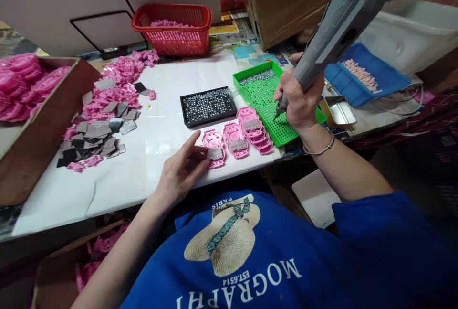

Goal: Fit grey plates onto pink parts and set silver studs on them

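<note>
Here, left fingers (pixel 190 143) (at casing (pixel 213 142)) near tabletop edge (pixel 232 174)

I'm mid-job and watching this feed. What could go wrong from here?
1. The tip of the grey driver in the right hand is low over the perforated green tray; it might snag a hole or jolt the loose screws.
2. The overlapping pink pieces sit right beside that tray, so a nudge could make them slide.
3. The left hand has fingertips at the leftmost pink piece; a driver slip there could hurt them.
</note>
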A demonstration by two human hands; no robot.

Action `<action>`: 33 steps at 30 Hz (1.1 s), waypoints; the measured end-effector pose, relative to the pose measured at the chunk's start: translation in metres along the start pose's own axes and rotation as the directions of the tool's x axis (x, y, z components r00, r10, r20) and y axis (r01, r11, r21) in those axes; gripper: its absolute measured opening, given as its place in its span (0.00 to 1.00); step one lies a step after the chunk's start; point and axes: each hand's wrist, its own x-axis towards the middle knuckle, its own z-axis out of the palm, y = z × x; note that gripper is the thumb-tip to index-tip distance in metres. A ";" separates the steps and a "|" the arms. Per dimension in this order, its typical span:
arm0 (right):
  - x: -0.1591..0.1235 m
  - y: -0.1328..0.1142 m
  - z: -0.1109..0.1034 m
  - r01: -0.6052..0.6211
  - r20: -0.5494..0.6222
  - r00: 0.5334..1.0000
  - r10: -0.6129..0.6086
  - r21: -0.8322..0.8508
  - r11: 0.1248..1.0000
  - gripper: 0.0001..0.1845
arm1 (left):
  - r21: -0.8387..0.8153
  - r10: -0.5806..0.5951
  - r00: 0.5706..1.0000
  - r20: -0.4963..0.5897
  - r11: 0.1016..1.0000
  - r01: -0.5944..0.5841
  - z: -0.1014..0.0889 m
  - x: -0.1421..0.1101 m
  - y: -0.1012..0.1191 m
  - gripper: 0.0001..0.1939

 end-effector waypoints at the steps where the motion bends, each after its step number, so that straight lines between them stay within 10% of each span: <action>1: 0.000 -0.001 0.000 -0.005 0.002 1.000 0.005 -0.016 1.000 0.23 | -0.001 -0.001 1.000 0.002 1.000 0.001 0.000 0.000 0.000 0.35; 15: 0.010 -0.023 0.005 0.042 0.034 0.998 -0.044 0.068 0.997 0.17 | -0.046 -0.032 0.999 0.009 0.998 0.032 0.002 0.003 0.002 0.35; 23: -0.015 -0.070 0.074 0.086 0.072 0.991 -0.112 0.299 0.950 0.12 | -0.166 -0.049 0.999 0.000 0.985 0.048 0.007 0.004 0.001 0.43; 33: -0.067 -0.040 0.130 -0.192 0.392 0.919 0.045 0.345 0.919 0.20 | -0.218 -0.012 1.000 -0.014 0.976 0.008 0.008 0.005 0.001 0.45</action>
